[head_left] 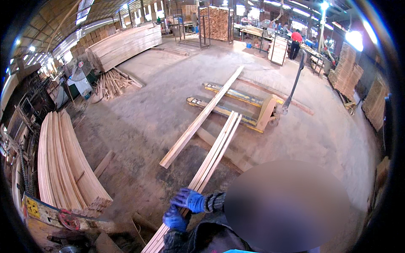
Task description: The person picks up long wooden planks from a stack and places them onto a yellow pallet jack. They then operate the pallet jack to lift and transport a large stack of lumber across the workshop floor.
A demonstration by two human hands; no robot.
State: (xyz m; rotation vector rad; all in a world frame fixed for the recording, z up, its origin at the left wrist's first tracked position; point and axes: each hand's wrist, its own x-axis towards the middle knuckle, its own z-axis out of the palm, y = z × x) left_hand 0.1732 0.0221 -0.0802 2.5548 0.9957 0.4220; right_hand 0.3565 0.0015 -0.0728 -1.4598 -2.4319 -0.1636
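Note:
A bundle of long, narrow pale wooden strips point(214, 155) runs from the lower edge up toward a yellow pallet jack. Both my hands wear blue gloves and lie close together on this bundle. Nearer the lower edge, my left hand point(175, 219) is closed around the strips. Just beyond it, my right hand point(190, 200) also grips them, its fingers curled over the top. The far ends of the strips sit slightly spread beside the jack's near fork. To their left, a single long board point(202, 117) lies at a slant across the forks.
The pallet jack point(265, 113) stands with its handle raised. At left is a stack of long boards point(69, 164) beside a machine with a red handwheel point(68, 219). Farther back are a large lumber stack point(126, 44), scrap sticks point(113, 84) and a person in red point(296, 39). A blurred patch covers the lower right.

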